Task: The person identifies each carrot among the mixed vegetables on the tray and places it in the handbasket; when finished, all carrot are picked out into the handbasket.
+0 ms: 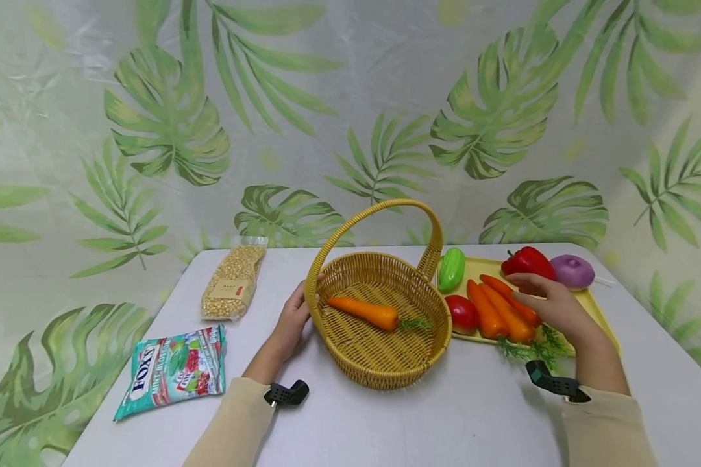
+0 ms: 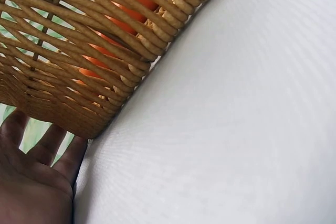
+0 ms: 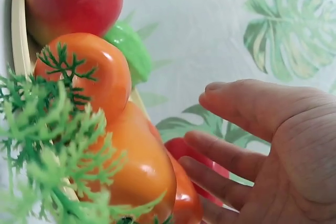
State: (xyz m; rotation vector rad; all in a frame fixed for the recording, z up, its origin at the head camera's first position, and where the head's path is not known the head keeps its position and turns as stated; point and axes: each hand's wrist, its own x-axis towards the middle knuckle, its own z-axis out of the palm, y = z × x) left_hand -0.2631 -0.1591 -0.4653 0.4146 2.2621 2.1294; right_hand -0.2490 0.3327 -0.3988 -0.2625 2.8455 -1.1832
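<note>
From here I have the right grip [image 1: 552,306] empty, thumb and fingers apart, with the carrots [image 1: 505,314] on the tray [image 1: 479,264] just beside it, probably light, stiff and slick, best taken round their thick bodies, while my left grip [image 1: 290,325] touches the basket [image 1: 376,377], fingers extended.
</note>
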